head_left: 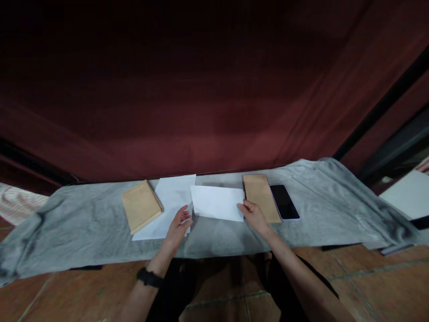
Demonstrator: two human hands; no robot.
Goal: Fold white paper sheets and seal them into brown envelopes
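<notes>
A folded white sheet of paper (217, 203) lies in front of me, its long side running left to right. My right hand (253, 214) pinches its right end between thumb and fingers. At the left end is my left hand (178, 226), with curled fingers and the thumb held apart from them; whether the fingertips touch the paper's edge is hard to see. Beneath and left of that hand lie larger white sheets (172, 192). A stack of brown envelopes (142, 205) rests partly on them. Beside my right hand lies another brown envelope (259, 192), partly covered by the hand.
A smartphone with a dark screen and pale purple edge (284, 202) lies right of the single envelope. Everything sits on a grey cloth (321, 201) over a long, narrow surface. A dark red panel (214, 112) rises behind it. Below is a tiled floor (385, 277).
</notes>
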